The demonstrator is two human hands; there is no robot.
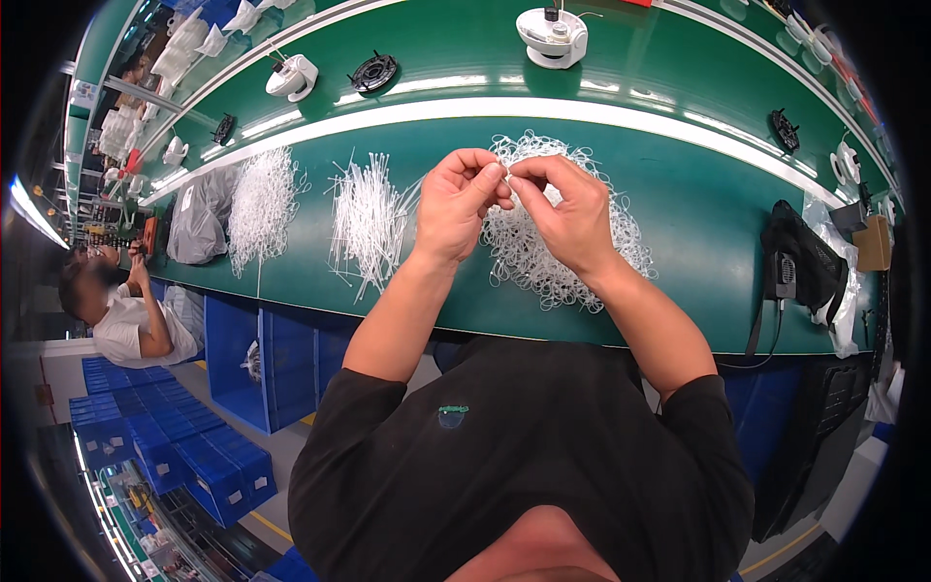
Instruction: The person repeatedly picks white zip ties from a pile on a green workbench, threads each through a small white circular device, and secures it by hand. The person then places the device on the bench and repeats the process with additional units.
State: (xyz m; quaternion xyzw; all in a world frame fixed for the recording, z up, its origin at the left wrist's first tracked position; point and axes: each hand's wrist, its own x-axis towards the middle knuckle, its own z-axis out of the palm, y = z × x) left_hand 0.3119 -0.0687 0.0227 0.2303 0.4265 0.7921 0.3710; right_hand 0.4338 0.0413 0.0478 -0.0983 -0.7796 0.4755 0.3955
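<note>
A long green table (698, 223) with a smooth top is the biggest thing here. Past it, at 12 o'clock from the hands, runs a shiny green belt (446, 82). Blue plastic boxes (218, 466) stand in a stack off the table at 8 o'clock.

A big messy pile of white plastic loops (572, 272) lies on the table at 4 o'clock, partly under the right hand. A bunch of straight, thin white plastic strips (367, 223) lies between 8 and 9 o'clock. Farther out at 9 o'clock is a tangled white plastic heap (260, 209), with a crumpled grey plastic bag (199, 223) just beside it. A black mesh bag (813, 254) sits at 3 o'clock.

The left hand (459, 206) and right hand (570, 209) are over the table, fingers curled, each with thumb and first finger pinched. Their tips meet at a tiny white bit (505, 175), too small to tell its shape.

On the belt, a round white plastic part (553, 47) stands at 1 o'clock.
</note>
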